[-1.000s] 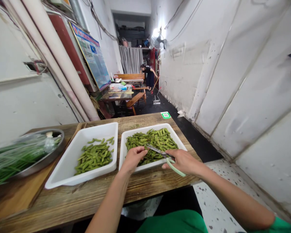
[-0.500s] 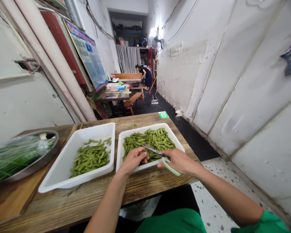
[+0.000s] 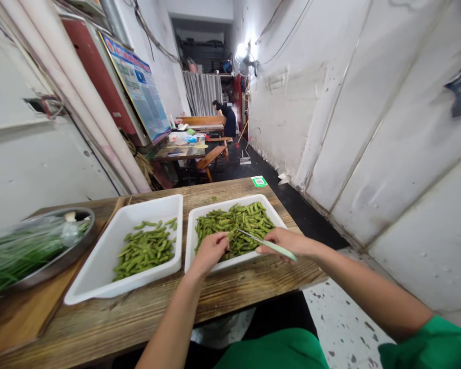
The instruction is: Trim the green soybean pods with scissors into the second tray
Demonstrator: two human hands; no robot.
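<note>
My right hand point(image 3: 286, 242) grips a pair of scissors point(image 3: 278, 248) with pale green handles. Their metal blades point left over the right white tray point(image 3: 189, 241), which is heaped with green edamame pods point(image 3: 253, 218). At the near left part of that tray, my left hand point(image 3: 212, 251) is closed in a pinch, and a pod point(image 3: 231, 234) seems to stick out at its fingertips. The blade tips lie just right of those fingers. To the left, a second white tray point(image 3: 96, 266) holds a smaller pile of edamame pods point(image 3: 146, 251).
Both trays stand on a wooden table point(image 3: 138, 312). A metal bowl point(image 3: 54, 266) with bagged green stalks sits on a board point(image 3: 26, 323) at the left. Farther back are a low table point(image 3: 180, 152), a bench point(image 3: 215, 156) and a bending person point(image 3: 227, 118).
My right hand has moved slightly right and up, turning the scissors so the handles show edge-on. The blades have drawn away from my left fingers, which have closed more tightly.
</note>
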